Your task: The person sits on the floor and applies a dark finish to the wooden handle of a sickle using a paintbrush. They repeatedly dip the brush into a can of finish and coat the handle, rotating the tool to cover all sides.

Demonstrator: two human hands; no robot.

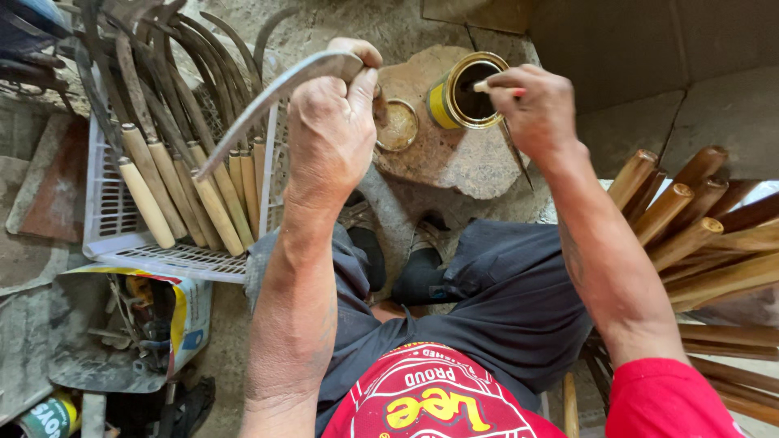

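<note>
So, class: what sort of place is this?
Probably a small tool-making workshop on the ground: finished sickles fill a white crate, bare wooden handles lie piled, and an open tin stands ready.

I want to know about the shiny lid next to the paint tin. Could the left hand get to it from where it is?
Probably yes. The left hand is just beside the lid on the stone slab, with nothing between them. But its fingers are wrapped around a curved blade, so it would need to let go first.

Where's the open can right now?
Head view, upper centre-right: the can sits on a flat stone, beside its lid, directly under the right hand.
</note>
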